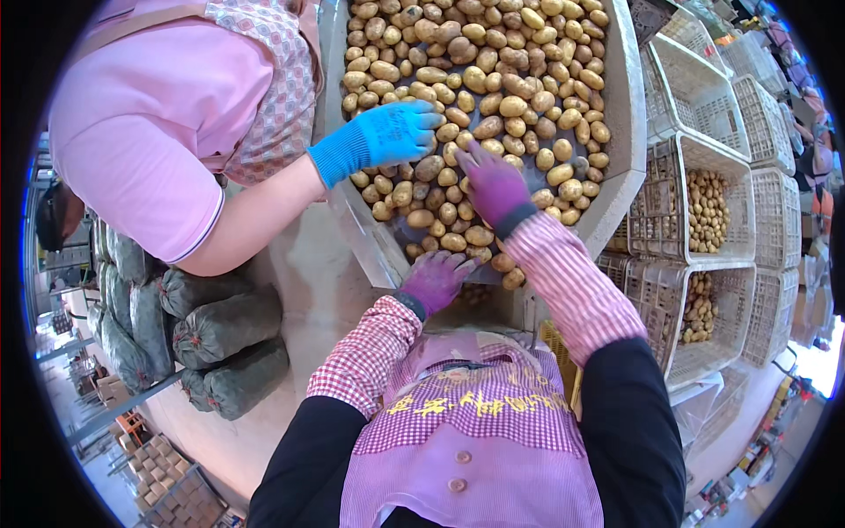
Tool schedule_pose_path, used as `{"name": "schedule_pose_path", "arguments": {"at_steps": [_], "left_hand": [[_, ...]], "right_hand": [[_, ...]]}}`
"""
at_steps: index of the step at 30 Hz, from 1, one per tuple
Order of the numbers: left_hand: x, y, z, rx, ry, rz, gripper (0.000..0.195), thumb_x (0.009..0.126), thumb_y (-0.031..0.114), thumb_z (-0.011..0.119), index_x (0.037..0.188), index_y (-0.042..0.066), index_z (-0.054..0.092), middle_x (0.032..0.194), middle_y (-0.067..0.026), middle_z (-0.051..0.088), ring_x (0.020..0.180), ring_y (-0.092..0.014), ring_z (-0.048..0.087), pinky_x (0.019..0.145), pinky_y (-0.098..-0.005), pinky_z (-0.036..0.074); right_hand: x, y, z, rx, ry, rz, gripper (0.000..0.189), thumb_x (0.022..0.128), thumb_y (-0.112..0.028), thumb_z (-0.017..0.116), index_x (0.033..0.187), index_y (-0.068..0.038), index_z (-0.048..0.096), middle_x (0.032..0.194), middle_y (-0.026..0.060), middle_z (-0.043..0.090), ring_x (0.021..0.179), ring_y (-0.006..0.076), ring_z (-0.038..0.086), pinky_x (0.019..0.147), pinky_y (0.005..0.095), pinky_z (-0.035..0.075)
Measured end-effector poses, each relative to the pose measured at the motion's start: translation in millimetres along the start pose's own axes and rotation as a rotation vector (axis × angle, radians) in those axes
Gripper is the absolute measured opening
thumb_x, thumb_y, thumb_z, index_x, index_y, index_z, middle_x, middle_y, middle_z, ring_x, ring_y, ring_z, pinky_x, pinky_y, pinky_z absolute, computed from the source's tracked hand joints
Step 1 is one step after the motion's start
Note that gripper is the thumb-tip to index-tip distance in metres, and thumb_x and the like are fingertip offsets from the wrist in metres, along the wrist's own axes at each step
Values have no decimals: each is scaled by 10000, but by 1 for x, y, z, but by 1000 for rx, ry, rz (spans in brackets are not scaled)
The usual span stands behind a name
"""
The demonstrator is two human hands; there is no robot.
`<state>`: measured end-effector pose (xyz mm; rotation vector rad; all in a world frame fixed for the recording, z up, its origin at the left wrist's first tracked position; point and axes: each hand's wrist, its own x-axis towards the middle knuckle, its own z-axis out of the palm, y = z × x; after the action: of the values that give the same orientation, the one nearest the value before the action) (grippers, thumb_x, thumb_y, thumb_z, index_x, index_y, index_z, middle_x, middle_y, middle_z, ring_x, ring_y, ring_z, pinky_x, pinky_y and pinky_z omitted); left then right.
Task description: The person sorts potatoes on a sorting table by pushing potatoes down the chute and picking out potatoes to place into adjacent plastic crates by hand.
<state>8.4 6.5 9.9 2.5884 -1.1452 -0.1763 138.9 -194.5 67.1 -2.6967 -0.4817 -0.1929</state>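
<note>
Many loose potatoes (pixel 512 106) cover the bed of a metal sorting chute (pixel 626 119) in front of me. My right hand (pixel 495 185), in a purple glove with a dark cuff, reaches in among them with fingers extended and touching potatoes. Closer to my body, my left hand (pixel 437 282), gloved the same way, lies at the chute's narrow front end. Its fingers are spread beside the nearest potatoes, and its palm is hidden. From the left, a co-worker's blue-gloved hand (pixel 396 132) rests on potatoes close to my right hand.
Plastic crates (pixel 719 148) are stacked along the right, and two hold potatoes (pixel 706 211). A yellow crate (pixel 558 350) stands below the chute, partly behind my apron. Filled dark mesh sacks (pixel 228 327) lie on the left. The co-worker's arm (pixel 254 224) crosses the chute's left wall.
</note>
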Motion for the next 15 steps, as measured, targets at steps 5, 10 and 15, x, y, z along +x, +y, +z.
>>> {"name": "schedule_pose_path", "arguments": {"at_steps": [5,10,15], "left_hand": [[7,-1,4,58,-172,-60,470,901,263,633,1367,198,639,1191,-38,657,1127,-261,615,914,-468,506],[5,-1,13,21,65,23,465,913,204,590,1370,270,646,972,-26,658,886,-230,662,750,-427,529],[4,2,1,-1,27,9,463,911,211,601,1370,259,642,988,-18,656,912,-231,656,769,-431,526]], "right_hand": [[61,-14,74,-168,-141,494,292,1013,-158,536,1290,-113,616,1369,179,537,1042,339,669,767,484,591],[-11,-15,40,103,38,226,408,847,-151,722,1245,-125,634,1304,169,554,1059,357,650,841,467,578],[-116,160,-89,596,543,568,470,880,-21,674,1344,-35,595,1311,150,635,1226,319,605,1099,476,474]]}}
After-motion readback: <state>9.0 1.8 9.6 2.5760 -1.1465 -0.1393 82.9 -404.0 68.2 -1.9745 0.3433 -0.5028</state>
